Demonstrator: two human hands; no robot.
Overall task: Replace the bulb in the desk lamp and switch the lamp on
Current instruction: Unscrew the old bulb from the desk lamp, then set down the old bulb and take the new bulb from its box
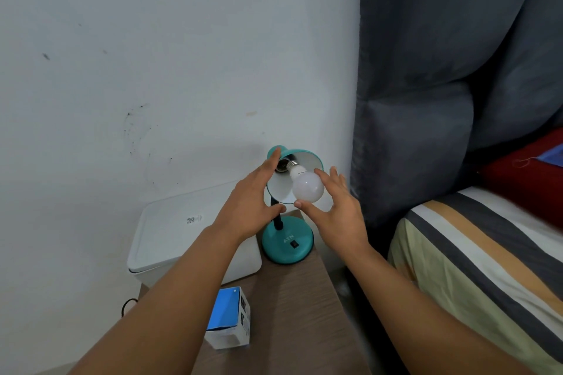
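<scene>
Left hand (254,202) cups the teal lamp shade (300,155), fingers along its back and thumb under the rim, holding it tilted so the socket faces the person. Right hand (335,210) pinches the white bulb (307,187) with spread fingertips; its metal thread sits just clear of the socket, likely so it can be twisted. The blue bulb box (230,318) waits on the table (298,298) beneath the left forearm.
</scene>
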